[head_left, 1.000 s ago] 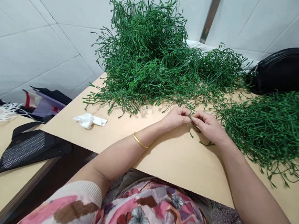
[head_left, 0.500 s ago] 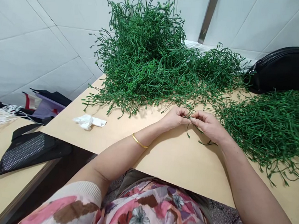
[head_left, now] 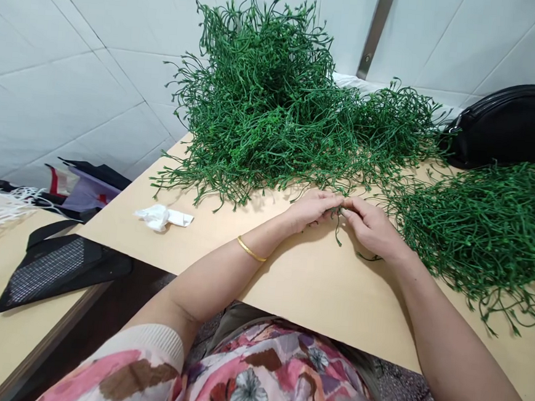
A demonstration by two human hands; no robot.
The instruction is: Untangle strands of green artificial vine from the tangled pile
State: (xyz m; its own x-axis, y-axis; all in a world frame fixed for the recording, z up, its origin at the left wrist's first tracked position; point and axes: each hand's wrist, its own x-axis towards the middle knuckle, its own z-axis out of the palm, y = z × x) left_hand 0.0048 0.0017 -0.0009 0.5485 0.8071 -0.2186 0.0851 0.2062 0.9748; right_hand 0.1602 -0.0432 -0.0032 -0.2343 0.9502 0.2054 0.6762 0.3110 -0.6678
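My left hand (head_left: 313, 210) and my right hand (head_left: 368, 226) meet over the table, fingertips pinched together. Between them they grip a thin green artificial plant stem (head_left: 338, 232), whose end hangs down below the fingers. Most of the stem is hidden by the fingers. Another green strand lies under my right palm. Just beyond the hands rises a large tangled heap of green stems (head_left: 257, 101) with small budded tips. To the right of my right hand spreads a second, flatter pile of the same stems (head_left: 487, 230).
A crumpled white tissue (head_left: 159, 217) lies on the light wood table (head_left: 316, 291), left of my forearm. A black bag (head_left: 514, 127) stands at the back right. On a lower surface at left are a black mesh pouch (head_left: 53, 267) and white strands (head_left: 2, 210). White tiled wall stands behind.
My left fingers have closed further over the stem and now cover more of it. My right fingers have shifted slightly against them. The view has drifted a little.
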